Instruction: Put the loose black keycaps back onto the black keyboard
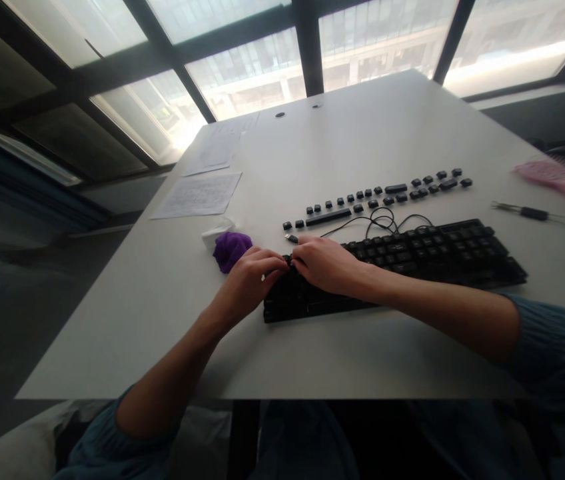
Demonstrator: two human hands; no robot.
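Left hand point(256, 272) and right hand point(329, 265) curl over keyboard point(417, 257), frame centre, can't tell if pinching; likely stiff, light, best held by ends.

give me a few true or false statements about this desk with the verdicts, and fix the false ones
1. The left hand and right hand are both at the keyboard. True.
2. The purple bundle lies to the right of the keyboard. False: the purple bundle lies to its left, close to the left hand.
3. Loose keycaps lie in rows beyond the keyboard. True.
4. The pink brush rests on the papers. False: the pink brush lies toward the right, well apart from the papers.
5. A dark-handled tool lies near the pink brush. True.
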